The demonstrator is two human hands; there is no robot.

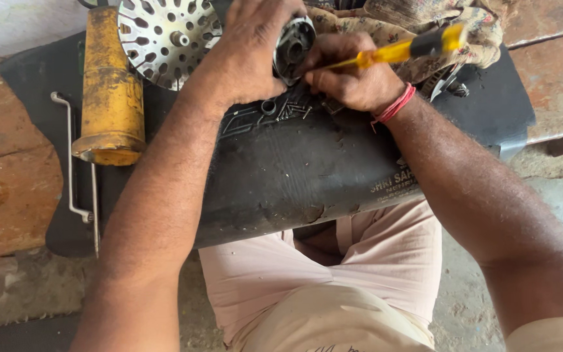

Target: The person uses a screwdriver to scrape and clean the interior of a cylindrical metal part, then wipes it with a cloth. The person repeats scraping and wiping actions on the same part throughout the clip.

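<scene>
Yellow screwdriver (399,50), tip leftward, handle upper right

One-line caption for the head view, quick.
Left hand steadies a round metal part while right hand works a yellow-handled screwdriver into it.

The near half of the black rubber mat (294,176) lies bare between the two forearms, open from the lap side. To the left, a yellow cylinder (109,91) and a bent metal rod (73,163) bar the way. Behind, the perforated metal disc (164,36) and patterned cloth (418,26) crowd the far edge. Small screws (294,111) lie scattered just beneath the hands (353,75).
</scene>
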